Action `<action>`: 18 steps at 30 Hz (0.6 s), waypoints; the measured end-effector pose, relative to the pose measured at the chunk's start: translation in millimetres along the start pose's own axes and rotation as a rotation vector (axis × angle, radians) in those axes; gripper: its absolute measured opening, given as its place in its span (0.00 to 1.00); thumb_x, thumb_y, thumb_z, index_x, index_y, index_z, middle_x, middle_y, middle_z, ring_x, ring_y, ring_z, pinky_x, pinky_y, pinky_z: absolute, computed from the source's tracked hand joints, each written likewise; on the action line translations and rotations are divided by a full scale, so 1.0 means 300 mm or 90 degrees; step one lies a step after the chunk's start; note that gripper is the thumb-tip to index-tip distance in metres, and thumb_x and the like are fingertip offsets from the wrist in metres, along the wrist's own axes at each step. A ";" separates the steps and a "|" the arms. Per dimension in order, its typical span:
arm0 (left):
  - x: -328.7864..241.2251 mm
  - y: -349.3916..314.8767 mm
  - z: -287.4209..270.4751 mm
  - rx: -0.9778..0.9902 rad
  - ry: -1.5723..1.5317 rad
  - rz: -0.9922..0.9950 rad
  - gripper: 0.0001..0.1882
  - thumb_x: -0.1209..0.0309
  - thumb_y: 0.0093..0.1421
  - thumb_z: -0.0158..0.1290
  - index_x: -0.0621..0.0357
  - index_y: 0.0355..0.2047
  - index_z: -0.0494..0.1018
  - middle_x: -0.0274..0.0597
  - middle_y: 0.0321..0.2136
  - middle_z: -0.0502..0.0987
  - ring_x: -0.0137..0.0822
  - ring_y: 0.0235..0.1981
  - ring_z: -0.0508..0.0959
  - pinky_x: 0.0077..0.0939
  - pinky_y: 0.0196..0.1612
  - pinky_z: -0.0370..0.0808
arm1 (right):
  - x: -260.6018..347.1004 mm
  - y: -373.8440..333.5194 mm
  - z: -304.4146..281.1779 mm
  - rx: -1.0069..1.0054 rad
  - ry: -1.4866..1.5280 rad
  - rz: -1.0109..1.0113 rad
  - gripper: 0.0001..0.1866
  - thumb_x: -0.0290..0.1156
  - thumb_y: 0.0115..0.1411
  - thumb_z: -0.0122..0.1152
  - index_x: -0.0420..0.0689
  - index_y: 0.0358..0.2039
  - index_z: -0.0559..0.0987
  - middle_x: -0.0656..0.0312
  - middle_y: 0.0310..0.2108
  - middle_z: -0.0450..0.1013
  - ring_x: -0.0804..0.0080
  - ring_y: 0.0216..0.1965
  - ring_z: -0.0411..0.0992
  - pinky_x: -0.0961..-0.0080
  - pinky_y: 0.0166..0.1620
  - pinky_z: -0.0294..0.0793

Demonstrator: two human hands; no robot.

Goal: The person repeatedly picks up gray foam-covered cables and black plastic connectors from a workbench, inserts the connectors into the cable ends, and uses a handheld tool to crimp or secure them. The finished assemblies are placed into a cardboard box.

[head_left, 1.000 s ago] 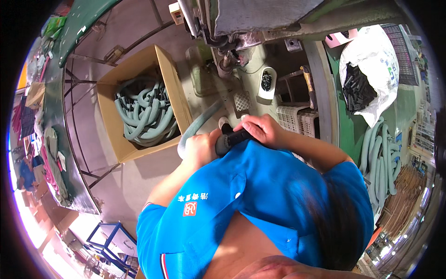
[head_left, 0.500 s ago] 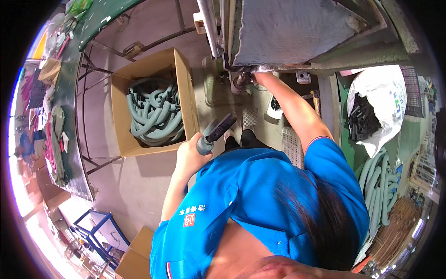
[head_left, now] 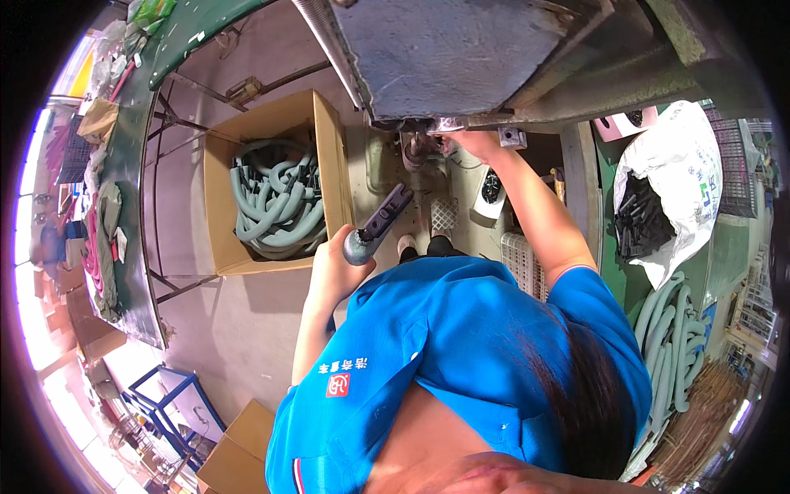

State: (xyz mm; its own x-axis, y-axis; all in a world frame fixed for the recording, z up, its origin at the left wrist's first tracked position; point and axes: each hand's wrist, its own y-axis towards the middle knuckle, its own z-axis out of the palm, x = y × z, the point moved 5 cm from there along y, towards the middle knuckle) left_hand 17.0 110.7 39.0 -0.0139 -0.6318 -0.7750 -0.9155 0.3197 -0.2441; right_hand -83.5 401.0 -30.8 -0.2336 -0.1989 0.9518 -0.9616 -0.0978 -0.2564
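My left hand point(head_left: 332, 265) grips a short grey-green hose piece point(head_left: 360, 245) with a black end fitting point(head_left: 387, 212), held beside my blue shirt and pointing up toward the machine. My right arm stretches upward, and my right hand point(head_left: 475, 143) rests on a small metal part point(head_left: 444, 125) under the big grey machine body point(head_left: 461, 49). The right fingers are partly hidden by that part, so its grip is unclear.
An open cardboard box point(head_left: 325, 140) full of coiled grey-green hoses point(head_left: 276, 206) stands on the floor to the left. At the right are a white bag of black parts point(head_left: 658, 206), more hoses point(head_left: 671, 346) and a white crate point(head_left: 522, 259). A green bench point(head_left: 123, 206) runs along the far left.
My right hand left the hose, rose to the machine's underside and now sits on the metal part. My left hand keeps the hose piece, lowered a little to the left.
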 end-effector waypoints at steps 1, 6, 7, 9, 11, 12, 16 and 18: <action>0.005 0.001 0.007 0.009 -0.003 -0.007 0.15 0.72 0.40 0.56 0.63 0.31 0.70 0.53 0.21 0.75 0.53 0.26 0.78 0.36 0.32 0.73 | 0.036 -0.032 0.004 -0.031 0.057 -0.070 0.12 0.27 0.56 0.64 0.38 0.40 0.77 0.60 0.38 0.76 0.74 0.39 0.74 0.78 0.39 0.74; 0.002 0.002 0.012 0.026 0.016 -0.004 0.15 0.72 0.41 0.57 0.63 0.31 0.70 0.52 0.21 0.75 0.52 0.26 0.78 0.36 0.31 0.73 | 0.009 -0.048 -0.001 -0.045 0.047 -0.136 0.12 0.30 0.56 0.63 0.39 0.39 0.77 0.62 0.36 0.76 0.72 0.38 0.73 0.73 0.40 0.73; -0.010 0.003 0.011 0.023 0.013 0.003 0.15 0.72 0.41 0.57 0.63 0.30 0.70 0.52 0.21 0.75 0.51 0.26 0.78 0.36 0.31 0.73 | -0.051 -0.015 -0.029 -0.113 -0.094 -0.200 0.13 0.34 0.56 0.62 0.41 0.40 0.77 0.63 0.35 0.76 0.72 0.37 0.73 0.73 0.39 0.71; -0.003 -0.013 0.015 0.010 0.005 -0.005 0.14 0.72 0.41 0.57 0.63 0.30 0.70 0.52 0.21 0.75 0.51 0.26 0.78 0.36 0.31 0.73 | -0.078 0.026 -0.038 -0.201 -0.380 -0.246 0.12 0.37 0.57 0.56 0.42 0.37 0.77 0.63 0.30 0.75 0.72 0.32 0.71 0.70 0.35 0.70; 0.006 -0.024 0.013 0.005 0.002 -0.019 0.14 0.72 0.41 0.57 0.63 0.30 0.70 0.52 0.21 0.75 0.51 0.26 0.78 0.36 0.31 0.73 | -0.158 0.071 -0.026 -0.190 -0.374 -0.239 0.13 0.38 0.59 0.53 0.41 0.33 0.76 0.62 0.29 0.74 0.68 0.29 0.70 0.67 0.33 0.69; -0.012 -0.022 0.013 0.015 0.014 -0.015 0.14 0.72 0.41 0.57 0.62 0.30 0.70 0.52 0.21 0.75 0.51 0.26 0.78 0.36 0.31 0.73 | -0.303 0.117 -0.016 -0.185 -0.614 -0.279 0.14 0.39 0.59 0.50 0.40 0.32 0.75 0.59 0.30 0.73 0.65 0.31 0.70 0.65 0.35 0.69; 0.035 -0.068 0.005 -0.019 0.034 -0.052 0.14 0.72 0.41 0.57 0.61 0.30 0.70 0.52 0.21 0.75 0.51 0.27 0.78 0.36 0.32 0.73 | -0.354 0.161 0.079 0.052 -0.651 0.062 0.17 0.39 0.61 0.43 0.40 0.39 0.73 0.51 0.40 0.71 0.58 0.44 0.69 0.62 0.49 0.67; 0.029 -0.072 0.003 -0.021 0.031 -0.056 0.14 0.71 0.41 0.57 0.61 0.30 0.70 0.52 0.21 0.75 0.51 0.26 0.77 0.36 0.31 0.73 | -0.323 0.144 0.036 -0.057 -0.534 -0.051 0.14 0.34 0.57 0.52 0.42 0.42 0.73 0.46 0.43 0.71 0.54 0.42 0.72 0.60 0.44 0.70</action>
State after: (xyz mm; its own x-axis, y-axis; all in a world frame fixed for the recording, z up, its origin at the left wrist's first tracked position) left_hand 37.2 99.0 37.0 0.0487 -0.6903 -0.7219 -0.9265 0.2387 -0.2908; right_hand -100.9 405.5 -135.8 -0.0137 -0.8558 0.5172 -0.9867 -0.0723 -0.1457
